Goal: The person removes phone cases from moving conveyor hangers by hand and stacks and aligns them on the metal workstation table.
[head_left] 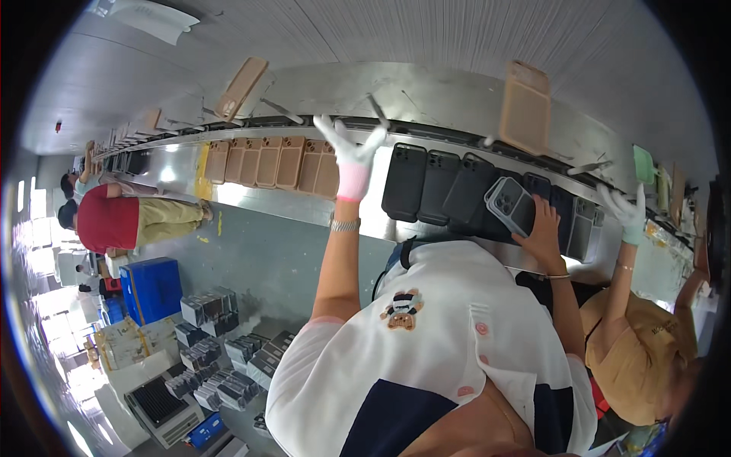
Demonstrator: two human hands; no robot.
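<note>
My left hand point(352, 150), in a white glove with a pink cuff, is raised at the conveyor's rail with its fingers spread, holding nothing that I can see. It is close to a thin peg point(378, 112) that sticks out of the line. My bare right hand point(542, 231) has its thumb and fingers at the edge of a grey phone case point(509, 204), which lies tilted over darker cases. Black phone cases point(404, 181) stand in a row between my hands. A tan phone case point(525, 108) hangs on the line, ahead of my right hand.
Several brown phone cases point(290, 162) line the ledge at left, beside yellow tape point(203, 172). At right a co-worker's gloved hand point(624, 213) reaches to the line. A person in a red top point(108, 219) stands far left. A blue bin point(151, 289) and stacked packs point(209, 308) are behind.
</note>
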